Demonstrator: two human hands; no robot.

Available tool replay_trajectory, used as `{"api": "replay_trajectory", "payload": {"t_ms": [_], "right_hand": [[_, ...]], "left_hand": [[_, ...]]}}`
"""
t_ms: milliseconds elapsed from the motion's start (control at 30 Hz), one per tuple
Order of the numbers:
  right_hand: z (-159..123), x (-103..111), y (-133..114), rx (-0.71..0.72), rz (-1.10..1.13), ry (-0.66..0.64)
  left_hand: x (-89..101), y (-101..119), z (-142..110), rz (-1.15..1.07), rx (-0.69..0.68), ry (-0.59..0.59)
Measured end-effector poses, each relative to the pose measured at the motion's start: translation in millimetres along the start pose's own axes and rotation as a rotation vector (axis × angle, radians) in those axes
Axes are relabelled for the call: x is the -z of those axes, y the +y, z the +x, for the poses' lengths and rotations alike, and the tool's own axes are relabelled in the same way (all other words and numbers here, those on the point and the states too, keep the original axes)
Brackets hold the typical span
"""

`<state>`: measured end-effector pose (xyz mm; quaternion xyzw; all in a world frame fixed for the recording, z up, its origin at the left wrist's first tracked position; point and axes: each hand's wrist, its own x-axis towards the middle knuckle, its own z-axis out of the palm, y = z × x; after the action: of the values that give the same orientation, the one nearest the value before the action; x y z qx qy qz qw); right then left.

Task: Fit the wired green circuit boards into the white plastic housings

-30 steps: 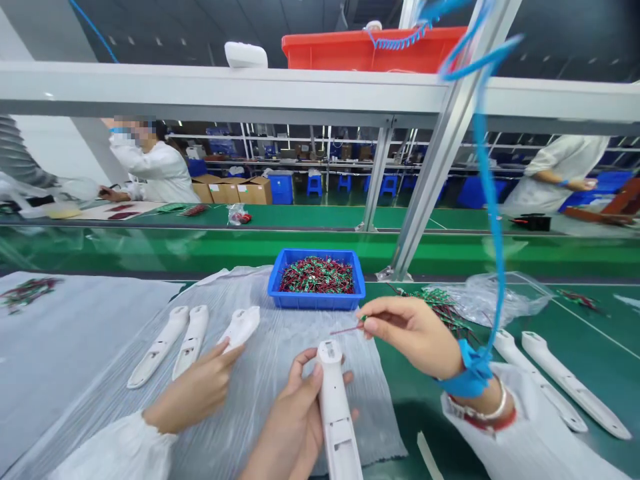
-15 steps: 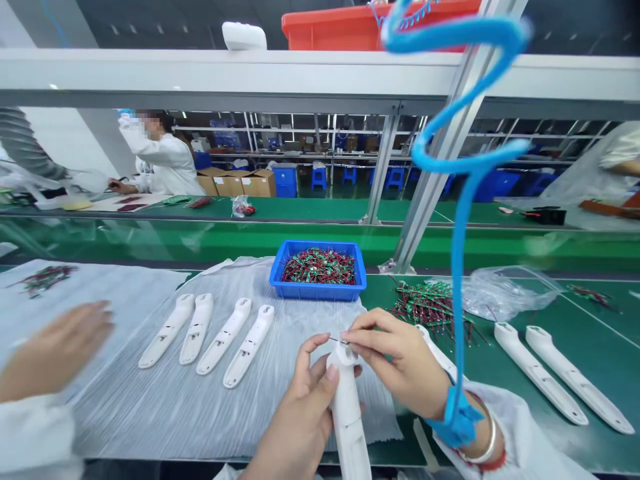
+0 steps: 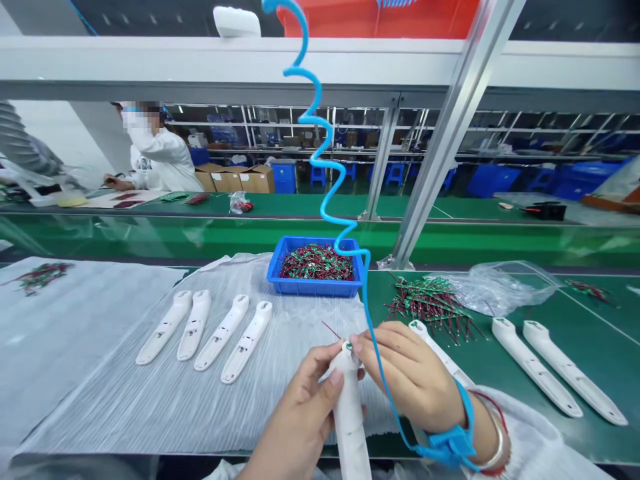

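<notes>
Bench line in a workshop, one worker's station. Overhead, a white shelf (image 3: 250,63) carries a red crate (image 3: 375,17). Beyond it, a co-worker (image 3: 160,150) is at a further bench, near cartons (image 3: 240,179).

Near bench (image 3: 595,320): green, with a ribbed white sheet (image 3: 100,413) spread over its left part, apparently as a soft bed for parts. Blue tray (image 3: 313,288): at the sheet's far edge, within reach, packed with wired boards (image 3: 316,262). Loose heap of the same boards (image 3: 430,303): on the green, beside a clear bag (image 3: 500,287). Four white shells (image 3: 225,333): side by side on the sheet, evenly spaced for easy picking. Three more (image 3: 535,367): on the green, laid the same way.

Blue coiled cord (image 3: 330,167): drops from above to a wrist strap (image 3: 453,443) on the right wrist.

Left hand (image 3: 300,413): wrapped round a fifth shell (image 3: 350,407), held upright above the bench, tip presented to the other hand. Right hand (image 3: 413,373): fingers (image 3: 380,340) closed at that tip, apparently pinching a small green board (image 3: 349,347), its red wire (image 3: 330,330) poking out. How far the board sits inside cannot be told.
</notes>
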<state>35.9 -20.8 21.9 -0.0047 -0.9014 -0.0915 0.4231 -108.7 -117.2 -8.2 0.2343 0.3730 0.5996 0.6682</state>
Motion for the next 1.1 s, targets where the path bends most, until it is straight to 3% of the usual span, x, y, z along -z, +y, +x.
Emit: {"api": "replay_trajectory", "payload": {"t_ms": [133, 233, 400, 533, 833, 1100], "right_hand": [[-3.8, 0.3, -1.6, -0.062, 0.028, -0.038], [-6.4, -0.6, -0.5, -0.344, 0.191, -0.02], [-6.7, -3.3, 10.8, -0.866, 0.866, -0.017], [-6.4, -8.0, 16.9, -1.17, 1.281, 0.033], [-3.5, -10.2, 11.5, -1.28, 1.389, 0.071], [-8.2, -13.2, 7.1, -1.209, 1.315, 0.022]], "left_hand": [[0.9, -0.7, -0.2, 0.041, -0.015, 0.0], [5.0, -3.1, 0.5, 0.144, -0.033, -0.023], [12.8, -3.6, 5.1, 0.349, -0.108, -0.048], [15.9, 2.7, 8.0, 0.421, -0.051, -0.102], [9.3, 8.9, 3.6, 0.271, 0.036, -0.117], [12.3, 8.5, 8.8, 0.308, 0.048, -0.103]]}}
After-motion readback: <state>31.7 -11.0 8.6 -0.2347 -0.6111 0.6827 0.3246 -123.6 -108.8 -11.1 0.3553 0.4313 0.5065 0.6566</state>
